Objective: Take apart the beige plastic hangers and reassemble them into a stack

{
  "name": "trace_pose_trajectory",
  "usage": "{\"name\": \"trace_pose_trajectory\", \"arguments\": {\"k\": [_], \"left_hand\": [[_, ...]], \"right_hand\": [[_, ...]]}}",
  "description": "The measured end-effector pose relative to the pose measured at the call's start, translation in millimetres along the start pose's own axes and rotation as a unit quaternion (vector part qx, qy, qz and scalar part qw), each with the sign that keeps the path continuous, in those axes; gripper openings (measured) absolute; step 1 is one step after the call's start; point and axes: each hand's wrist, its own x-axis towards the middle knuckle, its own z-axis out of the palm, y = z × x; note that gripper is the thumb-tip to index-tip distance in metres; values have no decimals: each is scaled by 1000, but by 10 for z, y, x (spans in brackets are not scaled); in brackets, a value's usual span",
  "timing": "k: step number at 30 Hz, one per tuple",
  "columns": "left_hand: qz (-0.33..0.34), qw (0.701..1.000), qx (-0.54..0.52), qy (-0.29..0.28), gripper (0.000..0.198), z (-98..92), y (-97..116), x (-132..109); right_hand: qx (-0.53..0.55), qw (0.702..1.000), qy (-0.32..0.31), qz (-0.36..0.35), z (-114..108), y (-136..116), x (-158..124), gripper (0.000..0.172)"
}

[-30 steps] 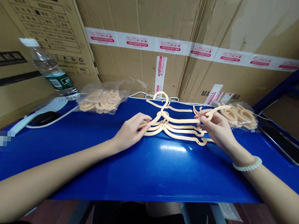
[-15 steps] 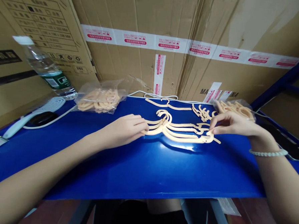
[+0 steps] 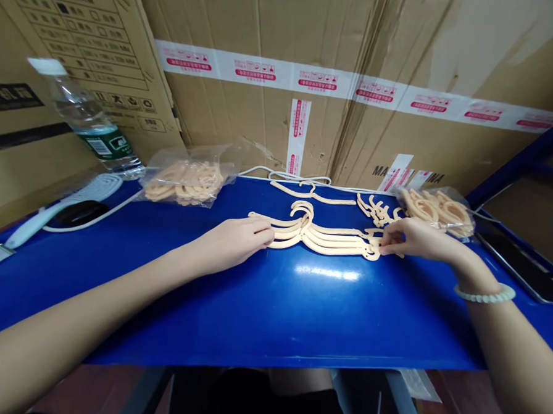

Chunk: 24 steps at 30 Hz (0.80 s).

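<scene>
Several cream-coloured plastic clothes hangers (image 3: 332,249) lie close together on the blue table, their hooks overlapping. My left hand (image 3: 242,243) is closed on the left arm of the nearest hanger. At the opposite side, the fingertips of my right hand (image 3: 411,237) pinch the small curved end piece of the nearest hanger's right arm. Further back lies a single hanger (image 3: 313,196). A small pile of loose curved pieces (image 3: 377,210) rests just behind my right hand.
Bags of cream pieces stand at left (image 3: 182,182) and right (image 3: 437,210). A water bottle (image 3: 88,123), a hairbrush (image 3: 67,205) and a black mouse (image 3: 82,216) are on the left. A phone (image 3: 519,266) lies far right. Cardboard boxes (image 3: 262,120) wall the back.
The near hanger's right end has come down and back against the group, with my right hand moving slightly left. The left hand has stayed at the left arms.
</scene>
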Motion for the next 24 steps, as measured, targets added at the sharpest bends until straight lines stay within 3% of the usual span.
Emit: {"name": "trace_pose_trajectory", "arguments": {"k": [7,12,15,18,24], "left_hand": [[-22,999,11,48,22,140,-50,28],[-37,997,13,68,19,176,-34,42],[-43,996,-5,78,16,187,-9,45],[-40,995,-28,90,15,203,15,47],[-36,993,-56,102,16,223,42,51]], "right_hand": [[-38,998,43,-10,10,72,48,36],[-28,995,96,-30,-8,88,39,41],[-13,986,159,-35,-38,154,37,44],[-80,968,238,-17,-48,289,62,37],[-166,967,191,-17,4,501,127,46]]}}
